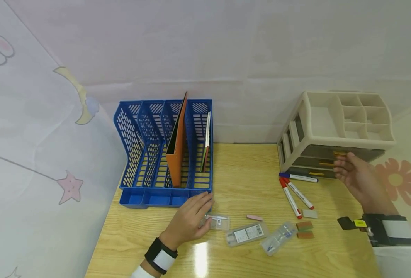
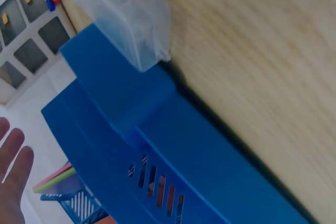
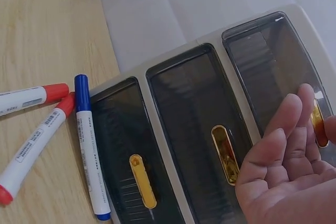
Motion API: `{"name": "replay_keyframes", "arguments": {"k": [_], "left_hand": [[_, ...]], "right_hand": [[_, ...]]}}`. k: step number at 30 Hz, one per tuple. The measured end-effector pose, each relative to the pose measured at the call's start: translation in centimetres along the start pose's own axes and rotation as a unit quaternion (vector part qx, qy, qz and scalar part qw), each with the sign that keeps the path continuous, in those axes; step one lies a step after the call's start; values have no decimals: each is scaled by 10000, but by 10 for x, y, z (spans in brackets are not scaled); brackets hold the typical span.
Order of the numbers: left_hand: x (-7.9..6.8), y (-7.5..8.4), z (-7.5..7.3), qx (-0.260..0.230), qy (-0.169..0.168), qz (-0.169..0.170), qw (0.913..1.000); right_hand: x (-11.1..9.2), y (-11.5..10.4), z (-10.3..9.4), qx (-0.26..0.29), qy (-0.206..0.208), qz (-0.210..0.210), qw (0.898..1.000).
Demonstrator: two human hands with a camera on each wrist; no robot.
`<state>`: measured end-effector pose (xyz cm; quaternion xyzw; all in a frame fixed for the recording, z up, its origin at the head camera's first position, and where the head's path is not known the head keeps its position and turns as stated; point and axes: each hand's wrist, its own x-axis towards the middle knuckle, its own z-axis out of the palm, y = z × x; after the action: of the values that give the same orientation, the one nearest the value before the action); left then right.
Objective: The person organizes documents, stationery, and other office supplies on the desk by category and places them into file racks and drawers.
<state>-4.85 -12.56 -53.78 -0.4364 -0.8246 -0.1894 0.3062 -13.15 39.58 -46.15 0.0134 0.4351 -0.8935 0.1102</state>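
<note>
My right hand (image 1: 355, 177) is at the front of a cream drawer unit (image 1: 348, 141). Thumb and forefinger pinch the gold handle (image 3: 319, 124) of the top drawer (image 3: 278, 66), which looks closed; the other fingers are bent in front of the unit. My left hand (image 1: 191, 218) lies with relaxed fingers over the front right corner of a blue file rack (image 1: 150, 197). Its thumb is beside a small clear plastic case (image 1: 223, 222) on the table. In the rack stand an orange folder (image 1: 178, 154) and some thin booklets (image 1: 206, 143).
Two red markers (image 1: 297, 193) and a blue marker (image 1: 299, 177) lie before the drawers. Nearer are a white eraser (image 1: 309, 213), brown-and-green blocks (image 1: 304, 229), a pink strip (image 1: 254, 217) and two clear cases, one labelled (image 1: 247, 234) and one holding pens or similar (image 1: 278, 238).
</note>
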Motion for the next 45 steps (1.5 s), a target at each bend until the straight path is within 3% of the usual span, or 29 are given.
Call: {"name": "replay_keyframes", "arguments": {"k": [4, 9, 32, 45], "left_hand": [[-5, 4, 4, -6, -365, -153, 9992], [-9, 7, 9, 4, -591, -216, 9980], [-13, 7, 13, 135, -855, -557, 9947], [-9, 11, 17, 172, -1035, -748, 9917]], "right_hand": [[-8, 4, 1, 151, 22, -55, 9999], [-18, 11, 3, 200, 61, -199, 9996], [-54, 24, 2, 222, -297, -674, 9970], [-72, 25, 5, 236, 69, -722, 9971]]}}
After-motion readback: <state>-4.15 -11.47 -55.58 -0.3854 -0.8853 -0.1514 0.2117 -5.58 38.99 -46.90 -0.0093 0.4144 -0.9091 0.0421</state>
